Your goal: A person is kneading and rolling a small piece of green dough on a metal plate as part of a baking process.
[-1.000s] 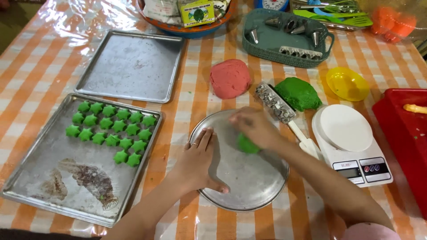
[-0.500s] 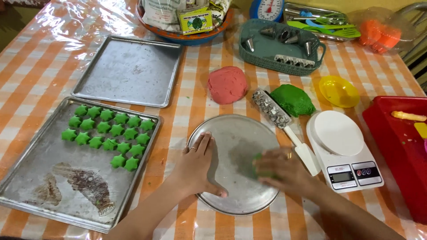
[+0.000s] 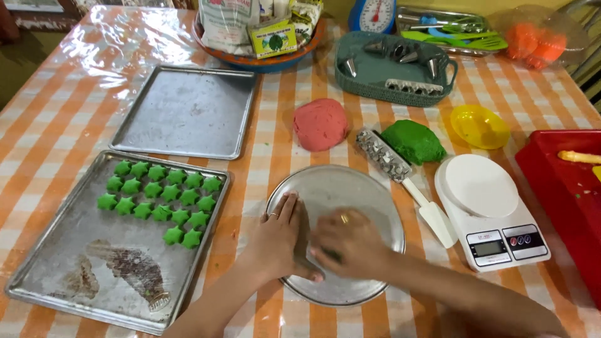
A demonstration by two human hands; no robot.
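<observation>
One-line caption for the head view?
Both hands, left and right, press on a round metal plate beside a tray of green star cookies.

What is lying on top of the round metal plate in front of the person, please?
Both hands: the left hand flat at its edge, the right hand pressing down mid-plate. Whatever is under the right palm is covered.

Both hands rest on the round metal plate [image 3: 350, 188]; the left hand [image 3: 278, 241] lies flat on its left edge and the right hand [image 3: 350, 244] is blurred, so its grip cannot be told. Beyond them the plate's far half is bare. Left of the left hand a strip of checked bench [image 3: 244, 188] is open before the long metal tray of green star shapes [image 3: 62, 250]. Right of the right hand, the spiked roller with white handle [image 3: 400, 175] and the white kitchen scale [image 3: 491, 209] stand close. Farther ahead sit the pink dough ball [image 3: 320, 124] and green dough lump [image 3: 413, 141].
</observation>
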